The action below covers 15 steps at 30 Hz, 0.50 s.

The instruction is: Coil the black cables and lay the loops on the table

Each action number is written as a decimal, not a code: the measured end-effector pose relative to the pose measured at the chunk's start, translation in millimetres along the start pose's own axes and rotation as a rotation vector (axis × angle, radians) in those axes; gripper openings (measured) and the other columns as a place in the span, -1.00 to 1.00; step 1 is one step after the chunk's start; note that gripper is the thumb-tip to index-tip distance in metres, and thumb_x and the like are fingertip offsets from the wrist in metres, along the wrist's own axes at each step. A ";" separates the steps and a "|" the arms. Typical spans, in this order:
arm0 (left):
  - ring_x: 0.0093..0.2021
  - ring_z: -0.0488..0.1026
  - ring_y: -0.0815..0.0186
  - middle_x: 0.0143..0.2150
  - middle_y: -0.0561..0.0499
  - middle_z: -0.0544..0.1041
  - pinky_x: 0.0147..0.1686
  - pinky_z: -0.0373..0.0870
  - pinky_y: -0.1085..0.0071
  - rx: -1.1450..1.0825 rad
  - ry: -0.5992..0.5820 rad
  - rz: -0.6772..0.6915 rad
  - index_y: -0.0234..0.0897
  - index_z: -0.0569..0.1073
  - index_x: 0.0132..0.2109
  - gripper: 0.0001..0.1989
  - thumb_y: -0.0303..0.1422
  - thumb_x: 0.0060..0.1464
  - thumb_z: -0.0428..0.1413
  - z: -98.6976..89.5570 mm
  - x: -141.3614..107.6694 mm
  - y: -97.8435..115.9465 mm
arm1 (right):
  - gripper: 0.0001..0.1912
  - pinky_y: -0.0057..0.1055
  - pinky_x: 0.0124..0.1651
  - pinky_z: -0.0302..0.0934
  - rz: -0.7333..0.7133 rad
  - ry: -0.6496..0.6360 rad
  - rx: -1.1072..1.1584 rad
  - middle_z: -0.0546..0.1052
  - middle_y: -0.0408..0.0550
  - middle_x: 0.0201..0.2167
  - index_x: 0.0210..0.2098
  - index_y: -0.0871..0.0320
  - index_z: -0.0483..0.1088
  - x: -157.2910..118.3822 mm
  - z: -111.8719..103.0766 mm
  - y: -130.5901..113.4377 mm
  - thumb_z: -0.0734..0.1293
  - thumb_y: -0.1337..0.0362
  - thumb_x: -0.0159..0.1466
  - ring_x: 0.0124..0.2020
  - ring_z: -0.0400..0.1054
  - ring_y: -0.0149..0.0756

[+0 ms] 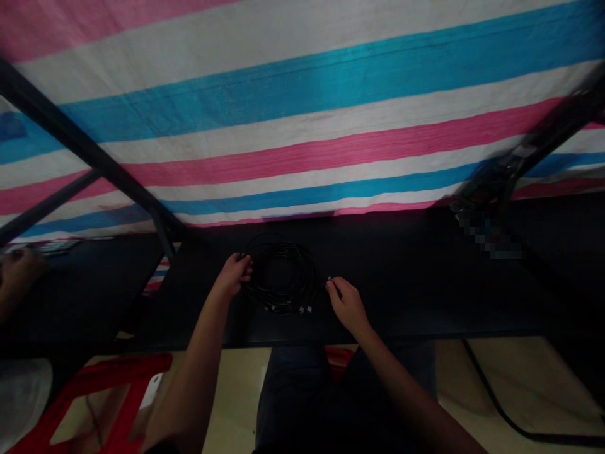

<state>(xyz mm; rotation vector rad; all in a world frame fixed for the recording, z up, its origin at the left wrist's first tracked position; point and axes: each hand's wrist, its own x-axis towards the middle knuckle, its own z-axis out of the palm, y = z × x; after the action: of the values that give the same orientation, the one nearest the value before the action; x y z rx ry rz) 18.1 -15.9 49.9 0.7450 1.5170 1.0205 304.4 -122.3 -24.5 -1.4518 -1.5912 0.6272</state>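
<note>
A coil of thin black cables (309, 268) lies on the dark table in front of me, with several small pale connector ends showing along its near side. At the coil's left edge, my left hand (235, 275) has its fingers closed on a black cable. Just right of the coil, my right hand (347, 302) pinches a small cable end between thumb and finger; a bit of pale metal shows at the fingertips.
The black tabletop (401, 277) meets a striped plastic sheet (302, 139) behind it. Dark metal bars (85, 139) slant up at left and right. Another person's hand (21, 271) rests on the left table. A red stool (118, 391) stands below left.
</note>
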 end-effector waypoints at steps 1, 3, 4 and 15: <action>-0.62 0.23 0.51 -0.45 0.13 0.35 -0.66 -0.02 0.63 0.067 0.029 0.020 -0.24 0.28 -0.27 -0.83 -0.50 0.09 0.16 1.0 2.4 -4.1 | -0.70 -0.27 -0.20 0.21 0.000 -0.002 -0.005 0.48 -0.02 -0.40 -0.39 0.09 0.34 0.0 0.0 0.2 0.15 0.19 0.45 -0.31 0.40 -0.16; -0.59 0.27 0.47 -0.45 0.13 0.36 -0.62 0.07 0.58 0.228 0.093 0.060 -0.23 0.32 -0.27 -0.84 -0.48 0.07 0.17 2.8 7.7 -9.4 | -0.70 -0.27 -0.20 0.21 0.001 -0.007 -0.013 0.48 -0.02 -0.39 -0.39 0.09 0.34 -0.2 -0.4 0.4 0.15 0.20 0.45 -0.31 0.40 -0.16; -0.57 0.31 0.43 -0.46 0.13 0.37 -0.58 0.13 0.54 0.305 0.124 0.078 -0.23 0.34 -0.29 -0.85 -0.48 0.04 0.19 3.6 10.5 -10.6 | -0.71 -0.28 -0.20 0.21 0.000 -0.009 -0.017 0.48 -0.03 -0.39 -0.38 0.09 0.34 -0.4 -0.6 0.4 0.15 0.20 0.45 -0.31 0.40 -0.17; -0.22 0.52 0.09 -0.44 -0.05 0.52 -0.15 0.34 0.33 0.741 0.205 0.379 -0.20 0.41 -0.48 -0.86 -0.44 -0.06 0.23 14.7 0.7 6.8 | -0.71 -0.28 -0.24 0.18 -0.009 0.012 -0.001 0.46 -0.04 -0.40 -0.40 0.08 0.31 -0.4 2.0 -0.3 0.16 0.21 0.44 -0.35 0.37 -0.19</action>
<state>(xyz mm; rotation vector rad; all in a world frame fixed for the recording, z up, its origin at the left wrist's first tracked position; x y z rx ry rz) 31.9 -9.4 55.4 1.5270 2.0063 0.8044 302.5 -122.4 -25.3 -1.4452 -1.5885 0.6119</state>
